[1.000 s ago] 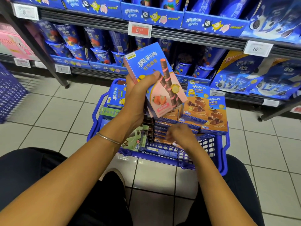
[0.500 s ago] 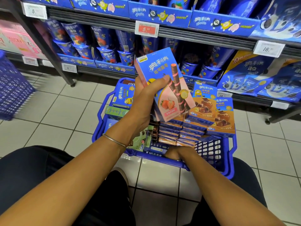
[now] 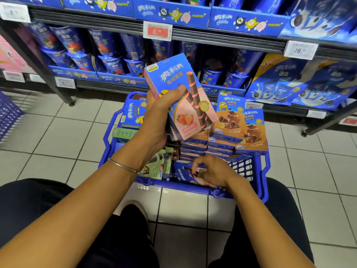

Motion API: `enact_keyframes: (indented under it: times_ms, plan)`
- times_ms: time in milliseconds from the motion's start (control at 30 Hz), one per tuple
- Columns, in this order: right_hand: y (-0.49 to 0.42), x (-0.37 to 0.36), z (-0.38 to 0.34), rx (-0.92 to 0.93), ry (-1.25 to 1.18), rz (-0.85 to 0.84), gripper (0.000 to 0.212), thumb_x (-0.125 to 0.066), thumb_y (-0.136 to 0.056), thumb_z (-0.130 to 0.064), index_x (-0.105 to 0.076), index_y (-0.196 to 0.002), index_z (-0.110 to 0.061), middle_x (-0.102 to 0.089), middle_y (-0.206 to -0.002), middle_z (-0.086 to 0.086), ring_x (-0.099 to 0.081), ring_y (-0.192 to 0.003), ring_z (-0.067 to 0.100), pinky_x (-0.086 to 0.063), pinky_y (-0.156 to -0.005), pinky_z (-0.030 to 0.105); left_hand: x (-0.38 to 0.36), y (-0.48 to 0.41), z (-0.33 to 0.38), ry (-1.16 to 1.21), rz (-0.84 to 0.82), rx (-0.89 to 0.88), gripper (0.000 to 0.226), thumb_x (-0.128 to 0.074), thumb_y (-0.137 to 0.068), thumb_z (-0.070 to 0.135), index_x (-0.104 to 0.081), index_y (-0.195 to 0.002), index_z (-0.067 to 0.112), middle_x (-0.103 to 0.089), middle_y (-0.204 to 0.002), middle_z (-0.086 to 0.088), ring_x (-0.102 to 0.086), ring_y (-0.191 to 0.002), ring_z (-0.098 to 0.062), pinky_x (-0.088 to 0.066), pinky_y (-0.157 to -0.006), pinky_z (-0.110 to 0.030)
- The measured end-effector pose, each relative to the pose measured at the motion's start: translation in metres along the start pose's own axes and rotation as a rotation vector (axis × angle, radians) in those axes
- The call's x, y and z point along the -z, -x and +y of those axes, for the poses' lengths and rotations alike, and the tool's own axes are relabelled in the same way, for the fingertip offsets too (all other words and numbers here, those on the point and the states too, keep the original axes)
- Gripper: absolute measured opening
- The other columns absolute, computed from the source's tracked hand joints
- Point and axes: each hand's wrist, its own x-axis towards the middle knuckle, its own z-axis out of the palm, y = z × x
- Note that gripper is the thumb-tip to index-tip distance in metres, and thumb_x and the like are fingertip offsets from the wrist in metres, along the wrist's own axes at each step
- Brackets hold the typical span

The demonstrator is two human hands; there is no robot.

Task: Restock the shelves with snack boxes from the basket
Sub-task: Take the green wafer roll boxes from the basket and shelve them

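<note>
1. Holding a fanned stack of snack boxes above the basket [image 3: 170, 185], the left hand [image 3: 156, 117] has its thumb across the face of the top strawberry box [image 3: 181, 93] and its fingers wrapped behind the stack.
2. That blue basket stands on the tiled floor just in front of the lower shelf [image 3: 116, 88], between the person's knees.
3. Its right half carries piled chocolate boxes [image 3: 229, 120], the top ones leaning upright and flat ones layered beneath.
4. Its left side has a blue box with a yellow character [image 3: 133, 115] standing on end, a flat green-edged box [image 3: 123, 133] below it, and a pale green box [image 3: 160, 165] near the front corner.
5. The right hand [image 3: 210, 171] sits low inside the basket by the front wall, fingers curled over a dark blue box [image 3: 182, 174]; whether it actually grips that box cannot be told.
6. Behind the basket, the lower shelf is packed with blue snack cups [image 3: 108, 51] in display trays, and large blue bags [image 3: 280, 84] lean at the right.
7. Boxes under the top strawberry one show only their edges, so their number is unclear.
8. A price tag [image 3: 157, 31] is blurred beyond its first digit, and a second basket [image 3: 9, 117] is cut off at the left edge.
</note>
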Motion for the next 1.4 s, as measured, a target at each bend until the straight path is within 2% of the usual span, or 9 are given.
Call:
enact_keyframes:
  times_ms: [200, 300, 400, 500, 700, 867, 967, 1100, 1400]
  plan:
    - [0.04, 0.042, -0.009, 0.171, -0.456, 0.212, 0.019, -0.072, -0.09, -0.006, -0.069, -0.09, -0.025, -0.069, -0.097, -0.012, -0.065, -0.086, 0.003, -0.052, -0.073, 0.026, -0.005, 0.004, 0.016, 0.019, -0.026, 0.002, 0.056, -0.072, -0.083, 0.021, -0.055, -0.131, -0.002, -0.067, -0.096, -0.012, -0.071, -0.081, -0.027, -0.06, -0.074, -0.038]
    - [0.053, 0.059, -0.01, 0.219, -0.766, 0.294, 0.021, -0.073, -0.088, -0.003, -0.071, -0.103, -0.018, -0.071, -0.106, -0.007, -0.066, -0.096, 0.007, -0.051, -0.075, 0.019, -0.006, 0.004, 0.033, 0.007, -0.06, -0.009, 0.03, -0.072, -0.086, 0.017, -0.06, -0.112, 0.007, -0.069, -0.089, -0.006, -0.07, -0.08, -0.024, -0.059, -0.081, -0.04]
    - [0.059, 0.073, -0.008, 0.26, -1.052, 0.342, 0.051, -0.07, -0.084, -0.002, -0.066, -0.131, -0.02, -0.063, -0.138, -0.005, -0.062, -0.125, 0.017, -0.052, -0.097, 0.03, -0.004, 0.002, 0.048, 0.089, -0.077, -0.006, 0.015, -0.058, -0.1, 0.02, -0.059, -0.111, 0.01, -0.068, -0.115, -0.018, -0.067, -0.106, -0.038, -0.051, -0.106, -0.054]
    - [0.058, 0.09, -0.014, 0.21, -1.3, 0.402, 0.061, -0.069, -0.08, -0.003, -0.061, -0.138, -0.02, -0.063, -0.14, 0.005, -0.067, -0.118, 0.025, -0.057, -0.091, 0.04, -0.001, 0.003, 0.063, 0.149, -0.078, 0.005, 0.034, -0.06, -0.098, 0.025, -0.049, -0.128, 0.012, -0.049, -0.154, -0.029, -0.051, -0.14, -0.049, -0.039, -0.119, -0.065]
    - [0.061, 0.125, -0.061, 0.272, -1.779, 0.443, 0.029, -0.055, -0.074, -0.005, -0.08, -0.088, -0.009, -0.076, -0.094, 0.008, -0.074, -0.085, 0.026, -0.06, -0.083, 0.049, 0.008, -0.004, 0.065, 0.132, -0.091, 0.024, 0.023, -0.059, -0.101, 0.032, -0.066, -0.108, 0.012, -0.076, -0.106, -0.011, -0.077, -0.091, -0.029, -0.066, -0.072, -0.051]
    - [0.059, 0.138, -0.108, 0.343, -1.751, 0.365, 0.021, -0.056, -0.071, -0.012, -0.077, -0.068, -0.015, -0.071, -0.074, 0.001, -0.071, -0.069, 0.018, -0.059, -0.068, 0.035, 0.002, -0.012, 0.052, 0.068, -0.016, 0.056, 0.057, -0.073, -0.092, 0.046, -0.061, -0.136, 0.011, -0.067, -0.13, -0.015, -0.062, -0.123, -0.038, -0.044, -0.114, -0.067]
    - [0.043, 0.141, -0.129, 0.328, -1.636, 0.346, 0.02, -0.056, -0.072, -0.012, -0.075, -0.072, -0.015, -0.075, -0.08, -0.002, -0.071, -0.07, 0.012, -0.056, -0.075, 0.033, 0.002, -0.017, 0.043, -0.026, 0.009, 0.105, 0.078, -0.075, -0.083, 0.06, -0.061, -0.143, 0.012, -0.07, -0.137, -0.013, -0.067, -0.126, -0.037, -0.052, -0.109, -0.061]
    - [0.017, 0.138, -0.14, 0.311, -1.554, 0.285, 0.012, -0.057, -0.075, -0.013, -0.061, -0.087, -0.014, -0.074, -0.085, -0.005, -0.069, -0.07, 0.009, -0.051, -0.082, 0.038, 0.01, -0.026, 0.031, -0.129, 0.016, 0.033, 0.06, -0.073, -0.084, 0.065, -0.074, -0.125, 0.023, -0.077, -0.125, -0.005, -0.074, -0.117, -0.029, -0.055, -0.104, -0.061]
    - [-0.014, 0.131, -0.138, 0.168, -1.444, 0.307, 0.016, -0.066, -0.079, -0.021, -0.061, -0.094, -0.023, -0.075, -0.097, -0.008, -0.066, -0.093, 0.016, -0.059, -0.072, 0.031, 0.015, -0.059, 0.013, -0.107, 0.129, 0.139, 0.127, -0.068, -0.038, 0.104, -0.066, -0.139, 0.027, -0.073, -0.135, -0.004, -0.069, -0.124, -0.033, -0.05, -0.11, -0.059]
